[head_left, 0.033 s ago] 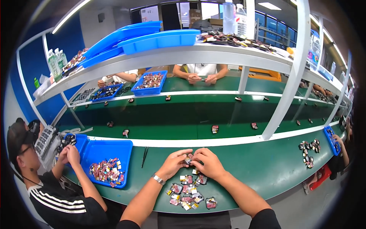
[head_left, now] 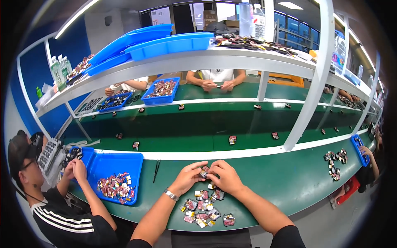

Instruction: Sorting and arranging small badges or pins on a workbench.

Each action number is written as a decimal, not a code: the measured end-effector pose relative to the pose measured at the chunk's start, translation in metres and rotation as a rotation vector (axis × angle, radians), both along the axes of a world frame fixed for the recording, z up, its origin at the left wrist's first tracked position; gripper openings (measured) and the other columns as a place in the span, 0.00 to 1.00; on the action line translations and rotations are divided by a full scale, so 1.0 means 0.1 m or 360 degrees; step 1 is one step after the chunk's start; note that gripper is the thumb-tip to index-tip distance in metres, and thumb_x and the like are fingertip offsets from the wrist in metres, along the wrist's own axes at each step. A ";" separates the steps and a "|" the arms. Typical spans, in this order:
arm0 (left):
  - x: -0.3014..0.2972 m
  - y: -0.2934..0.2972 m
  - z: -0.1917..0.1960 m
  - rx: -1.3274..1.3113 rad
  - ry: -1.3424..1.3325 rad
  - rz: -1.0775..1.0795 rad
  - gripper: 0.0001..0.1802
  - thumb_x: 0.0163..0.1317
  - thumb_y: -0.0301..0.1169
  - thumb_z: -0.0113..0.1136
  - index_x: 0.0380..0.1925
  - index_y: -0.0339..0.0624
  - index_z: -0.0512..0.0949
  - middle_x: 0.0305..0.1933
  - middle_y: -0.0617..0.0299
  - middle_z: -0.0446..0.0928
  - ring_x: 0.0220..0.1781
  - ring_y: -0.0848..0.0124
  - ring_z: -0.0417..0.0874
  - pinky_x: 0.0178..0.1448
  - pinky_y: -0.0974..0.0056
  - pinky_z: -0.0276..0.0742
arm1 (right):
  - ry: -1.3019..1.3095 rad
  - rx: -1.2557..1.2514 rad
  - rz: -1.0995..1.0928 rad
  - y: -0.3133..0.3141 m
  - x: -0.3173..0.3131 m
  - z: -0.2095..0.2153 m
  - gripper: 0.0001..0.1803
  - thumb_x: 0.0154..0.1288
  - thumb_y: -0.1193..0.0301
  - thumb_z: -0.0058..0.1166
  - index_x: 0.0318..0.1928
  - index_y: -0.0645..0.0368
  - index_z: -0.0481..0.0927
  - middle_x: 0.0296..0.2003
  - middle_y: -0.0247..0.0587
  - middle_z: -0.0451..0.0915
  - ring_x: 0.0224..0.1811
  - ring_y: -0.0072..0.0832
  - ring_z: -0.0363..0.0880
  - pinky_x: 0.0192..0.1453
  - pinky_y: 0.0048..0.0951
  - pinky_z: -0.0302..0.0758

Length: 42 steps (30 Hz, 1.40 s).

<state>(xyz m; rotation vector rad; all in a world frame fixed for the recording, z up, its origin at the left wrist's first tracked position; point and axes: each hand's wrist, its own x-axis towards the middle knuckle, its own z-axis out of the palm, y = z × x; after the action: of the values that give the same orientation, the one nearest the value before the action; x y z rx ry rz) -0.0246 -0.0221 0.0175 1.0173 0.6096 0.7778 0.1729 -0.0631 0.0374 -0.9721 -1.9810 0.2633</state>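
Over the green bench [head_left: 269, 177], a small circuit-board module [head_left: 204, 172] with a dark casing is held between my two hands. My left hand [head_left: 188, 178] grips it from the left, fingers curled, with a metal watch band on the wrist. From the right, my right hand [head_left: 225, 177] pinches it with thumb and fingers. My fingers cover part of the module. Just below them lies a loose cluster of similar modules [head_left: 202, 205], showing reddish boards, black frames and yellow and white bits. One module [head_left: 228, 219] sits slightly apart at the cluster's right.
Black tweezers [head_left: 156, 170] lie left of my hands. Beyond them stands a blue tray [head_left: 138, 165] of modules, beside a seated co-worker [head_left: 62, 206]. A white shelf frame [head_left: 308, 82] rises ahead, over a green conveyor belt [head_left: 186, 128] carrying scattered modules. More modules [head_left: 334, 165] lie far right.
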 end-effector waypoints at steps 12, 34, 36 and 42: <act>0.08 -0.06 -0.02 -0.0100 -0.0178 -0.0016 0.21 0.66 0.17 0.48 0.59 0.41 0.63 0.56 0.54 0.74 0.59 0.64 0.77 0.66 0.54 0.74 | -0.0057 0.0010 -0.0254 -0.04 -0.07 -0.02 0.08 0.54 0.76 0.60 0.37 0.56 0.79 0.35 0.36 0.74 0.42 0.36 0.75 0.43 0.36 0.77; 0.08 -0.06 -0.04 0.0093 -0.0080 -0.0117 0.21 0.68 0.20 0.49 0.61 0.39 0.64 0.59 0.57 0.73 0.60 0.69 0.76 0.65 0.62 0.74 | 0.0031 -0.0114 -0.0086 0.04 0.02 -0.07 0.05 0.55 0.72 0.62 0.33 0.57 0.83 0.54 0.41 0.74 0.59 0.42 0.70 0.61 0.38 0.71; 0.06 -0.06 -0.05 0.0034 -0.0102 -0.0099 0.19 0.71 0.25 0.49 0.60 0.40 0.64 0.58 0.57 0.73 0.59 0.69 0.76 0.64 0.62 0.75 | 0.0044 -0.0176 0.0031 0.04 0.04 -0.05 0.05 0.56 0.71 0.62 0.33 0.57 0.82 0.55 0.41 0.74 0.59 0.42 0.69 0.62 0.38 0.70; 0.07 -0.05 -0.09 0.0071 -0.0083 -0.0097 0.17 0.72 0.29 0.48 0.59 0.40 0.65 0.56 0.57 0.74 0.58 0.70 0.77 0.61 0.62 0.76 | 0.0163 -0.0208 -0.0074 -0.01 -0.01 -0.05 0.05 0.56 0.72 0.62 0.34 0.57 0.83 0.51 0.40 0.76 0.57 0.40 0.71 0.57 0.36 0.74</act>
<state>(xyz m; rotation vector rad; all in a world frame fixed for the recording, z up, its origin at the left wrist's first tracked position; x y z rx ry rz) -0.0178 -0.0268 0.0082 1.0487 0.5162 0.7645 0.1721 -0.0643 0.0321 -1.0650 -1.8639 0.4128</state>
